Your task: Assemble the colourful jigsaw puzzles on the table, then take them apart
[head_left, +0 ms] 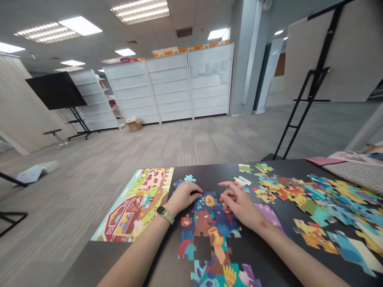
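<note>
A partly joined jigsaw puzzle (205,223) lies on the black table, showing a brown bear among dark blue and teal plants. It has a gap below the bear's head. My left hand (184,196), with a watch on its wrist, rests at the puzzle's upper left edge, fingers bent and a little apart. Over the upper right edge is my right hand (239,203), its index finger stretched out and the other fingers bent near the pieces. What lies under those fingertips is partly hidden. Light blue puzzle pieces (189,178) sit just beyond my left hand.
A farm picture sheet (134,207) lies on the left of the table. Many loose puzzle pieces (338,199) are heaped at the right, and a purple picture (267,215) is partly under my right forearm. Beyond stand a whiteboard easel (314,83) and white shelves (170,87).
</note>
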